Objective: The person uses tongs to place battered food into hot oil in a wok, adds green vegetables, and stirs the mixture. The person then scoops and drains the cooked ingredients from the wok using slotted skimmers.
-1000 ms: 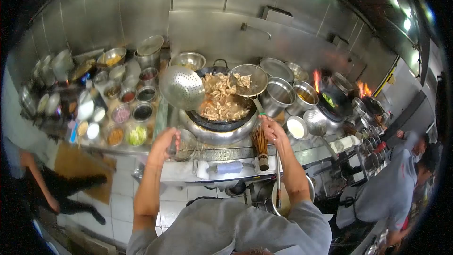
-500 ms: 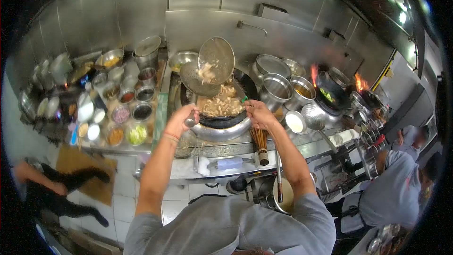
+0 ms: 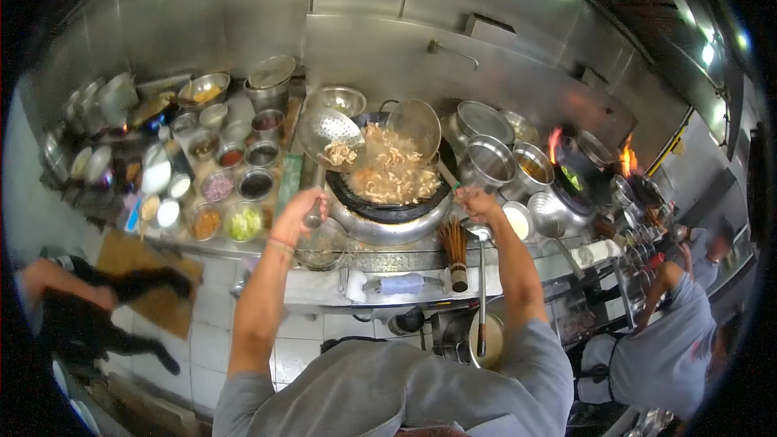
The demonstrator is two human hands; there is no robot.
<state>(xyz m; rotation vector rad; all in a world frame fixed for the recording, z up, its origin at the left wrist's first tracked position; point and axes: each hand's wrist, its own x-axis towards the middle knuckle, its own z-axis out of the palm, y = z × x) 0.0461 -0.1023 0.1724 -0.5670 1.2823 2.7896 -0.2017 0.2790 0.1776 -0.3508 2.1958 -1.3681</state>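
My left hand (image 3: 307,212) is closed around the handle of a perforated skimmer (image 3: 317,125). A small heap of pale cooked strips lies in the skimmer's bowl, over the left side of a wok (image 3: 356,194). In my right hand (image 3: 479,204) is the handle of a mesh strainer (image 3: 421,123), tilted on its side above the wok's right half. Many glistening cooked strips (image 3: 396,174) are in the wok, which sits on a round metal burner ring (image 3: 388,231). Close to my right hand are a bamboo brush (image 3: 456,255) and a ladle (image 3: 483,299).
Bowls of sauces and chopped ingredients, including a green one (image 3: 244,222), crowd the counter at left. Metal pots (image 3: 489,160) stand right of the wok. Flames rise by another wok (image 3: 573,174). Co-workers (image 3: 660,348) stand at right; another person's legs (image 3: 121,291) show at left.
The skimmer and strainer, overlapping before, have parted: skimmer to the left, strainer to the right. More strips are spread in the wok. The whole view has shifted slightly.
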